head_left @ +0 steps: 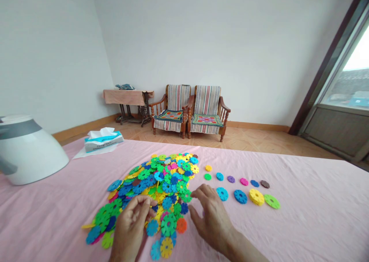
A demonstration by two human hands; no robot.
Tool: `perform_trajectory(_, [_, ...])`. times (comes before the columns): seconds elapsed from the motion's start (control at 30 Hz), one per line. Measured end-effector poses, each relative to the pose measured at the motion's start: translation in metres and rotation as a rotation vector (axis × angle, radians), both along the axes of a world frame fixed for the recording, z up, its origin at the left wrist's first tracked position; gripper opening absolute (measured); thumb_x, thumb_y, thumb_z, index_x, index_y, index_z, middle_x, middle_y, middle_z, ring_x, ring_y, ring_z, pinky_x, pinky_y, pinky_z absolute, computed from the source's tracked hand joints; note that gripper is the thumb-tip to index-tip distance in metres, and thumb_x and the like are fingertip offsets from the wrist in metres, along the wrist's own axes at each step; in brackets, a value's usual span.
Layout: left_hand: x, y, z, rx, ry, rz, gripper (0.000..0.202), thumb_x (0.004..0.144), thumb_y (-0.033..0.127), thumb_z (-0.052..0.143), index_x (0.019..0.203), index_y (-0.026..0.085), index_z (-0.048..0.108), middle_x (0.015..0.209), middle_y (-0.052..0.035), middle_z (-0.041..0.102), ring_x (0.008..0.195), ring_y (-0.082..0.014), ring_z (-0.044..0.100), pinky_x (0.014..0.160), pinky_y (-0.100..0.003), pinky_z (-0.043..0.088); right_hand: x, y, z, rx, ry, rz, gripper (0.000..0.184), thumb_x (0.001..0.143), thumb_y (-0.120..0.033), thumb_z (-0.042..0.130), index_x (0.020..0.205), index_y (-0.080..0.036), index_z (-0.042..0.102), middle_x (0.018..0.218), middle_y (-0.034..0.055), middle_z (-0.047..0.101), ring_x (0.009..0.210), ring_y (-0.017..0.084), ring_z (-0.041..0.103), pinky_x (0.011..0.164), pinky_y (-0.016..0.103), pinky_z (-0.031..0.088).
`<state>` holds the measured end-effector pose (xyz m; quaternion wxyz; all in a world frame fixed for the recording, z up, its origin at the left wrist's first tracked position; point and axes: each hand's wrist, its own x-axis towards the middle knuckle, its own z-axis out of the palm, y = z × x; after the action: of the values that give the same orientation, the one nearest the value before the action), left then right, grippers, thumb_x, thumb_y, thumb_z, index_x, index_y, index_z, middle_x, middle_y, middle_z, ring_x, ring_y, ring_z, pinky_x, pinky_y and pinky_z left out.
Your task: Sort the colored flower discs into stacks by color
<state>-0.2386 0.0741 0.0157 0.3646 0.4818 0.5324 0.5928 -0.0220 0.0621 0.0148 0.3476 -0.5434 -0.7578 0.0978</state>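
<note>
A heap of several flat, notched plastic discs (157, 187) in green, blue, yellow and pink lies on the pink tablecloth (302, 216). My left hand (131, 225) rests on the near side of the heap, fingers curled and pinched at a disc. My right hand (210, 216) hovers at the heap's right edge with fingers spread, holding nothing. To the right lie sorted discs: a row of small ones (230, 179) and, nearer, a cyan disc (222, 193), a blue disc (240, 196), a yellow stack (256, 196) and a green disc (272, 201).
A white rounded appliance (25, 150) stands at the table's far left. A tissue pack (103, 139) lies at the far edge. Beyond the table stand two striped wooden armchairs (190, 110), a small side table (129, 98) and a glass door (343, 100).
</note>
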Motion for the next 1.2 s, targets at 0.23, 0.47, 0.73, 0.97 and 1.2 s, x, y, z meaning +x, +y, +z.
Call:
perform_trajectory(0.23, [-0.001, 0.0, 0.002, -0.023, 0.043, 0.013, 0.046, 0.06, 0.062, 0.071, 0.071, 0.018, 0.064, 0.066, -0.004, 0.069, 0.054, -0.0199, 0.063, 0.048, -0.027, 0.051, -0.043, -0.018, -0.002, -0.141, -0.105, 0.166, 0.035, 0.069, -0.029, 0.066, 0.103, -0.022, 0.059, 0.104, 0.0069, 0.059, 0.095, 0.028, 0.052, 0.083, 0.044, 0.041])
perform_trajectory(0.47, [-0.001, 0.0, 0.002, -0.015, 0.066, 0.001, 0.044, 0.063, 0.061, 0.07, 0.071, 0.018, 0.064, 0.059, -0.002, 0.066, 0.054, -0.0197, 0.062, 0.051, -0.027, 0.051, -0.054, -0.014, -0.012, -0.13, -0.173, 0.103, 0.033, 0.069, -0.036, 0.069, 0.097, -0.021, 0.059, 0.103, 0.0085, 0.06, 0.095, 0.03, 0.052, 0.083, 0.047, 0.041])
perform_trajectory(0.73, [-0.003, 0.001, -0.003, -0.018, 0.079, -0.022, 0.042, 0.067, 0.059, 0.068, 0.073, 0.018, 0.063, 0.064, -0.0021, 0.067, 0.056, -0.0192, 0.063, 0.052, -0.027, 0.051, -0.054, -0.013, -0.014, -0.127, -0.126, 0.096, 0.029, 0.069, -0.033, 0.068, 0.094, -0.022, 0.058, 0.102, 0.0073, 0.06, 0.095, 0.029, 0.052, 0.082, 0.044, 0.04])
perform_trajectory(0.97, [-0.003, 0.001, -0.004, -0.03, 0.069, -0.006, 0.044, 0.065, 0.06, 0.068, 0.076, 0.018, 0.062, 0.065, -0.0026, 0.067, 0.056, -0.0191, 0.063, 0.051, -0.027, 0.051, -0.055, -0.016, -0.007, -0.175, -0.109, 0.085, 0.033, 0.068, -0.028, 0.067, 0.099, -0.021, 0.056, 0.104, 0.0075, 0.059, 0.095, 0.028, 0.051, 0.082, 0.042, 0.04])
perform_trajectory(1.2, [-0.003, 0.001, -0.004, -0.028, 0.054, -0.013, 0.044, 0.065, 0.06, 0.068, 0.075, 0.018, 0.061, 0.064, -0.0021, 0.067, 0.056, -0.0191, 0.062, 0.052, -0.028, 0.052, -0.06, -0.015, -0.003, -0.155, -0.157, 0.065, 0.032, 0.074, -0.037, 0.063, 0.1, -0.019, 0.058, 0.101, 0.0094, 0.061, 0.093, 0.029, 0.051, 0.081, 0.045, 0.04])
